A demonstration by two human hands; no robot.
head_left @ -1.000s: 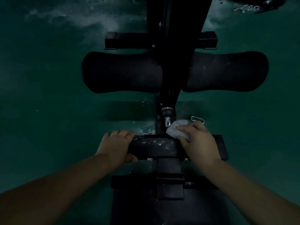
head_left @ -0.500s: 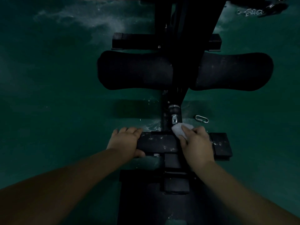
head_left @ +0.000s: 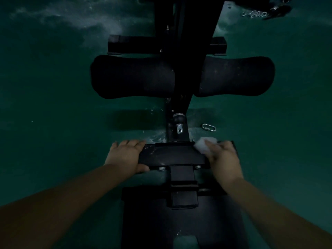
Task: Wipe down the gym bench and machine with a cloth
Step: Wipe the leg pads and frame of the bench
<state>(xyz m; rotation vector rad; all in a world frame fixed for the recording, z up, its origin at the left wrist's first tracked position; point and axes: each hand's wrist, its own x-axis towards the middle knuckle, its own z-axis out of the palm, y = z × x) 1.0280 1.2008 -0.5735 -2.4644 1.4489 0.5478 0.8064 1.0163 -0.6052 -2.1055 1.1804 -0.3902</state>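
We judge the wipe is on the machine (head_left: 186,51), at the crossbar (head_left: 172,156) in lower centre frame; white specks remain on its left half, so the next pass calls for a sweep leftward. Left hand (head_left: 125,156) grips the bar's left end, fingers curled over. Right hand (head_left: 222,159) presses the cloth (head_left: 202,145) onto the bar's right end, fingers curled on it.

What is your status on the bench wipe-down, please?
Left hand grips the black plate's left end. Right hand presses white cloth on its right end. Loose metal link on floor, not in the way.
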